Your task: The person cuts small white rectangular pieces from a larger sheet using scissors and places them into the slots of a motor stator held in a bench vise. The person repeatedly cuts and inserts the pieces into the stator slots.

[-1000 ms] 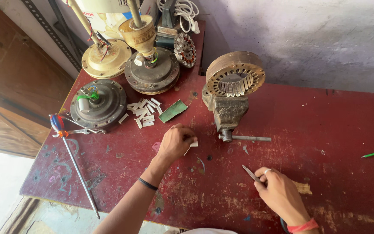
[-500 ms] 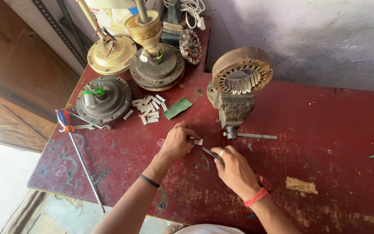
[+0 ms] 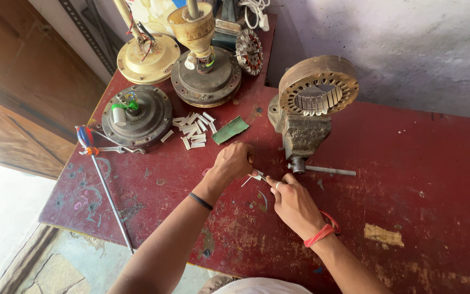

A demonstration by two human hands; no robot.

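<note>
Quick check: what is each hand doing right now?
Left hand: closed, pinching a small white strip over the red table.
Right hand: closed, its fingertips at the same strip; whether it holds a tool cannot be told.

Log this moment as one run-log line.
left hand: pinching small white strip | right hand: fingers at same strip | site: red table, by vise holding stator ring
</note>
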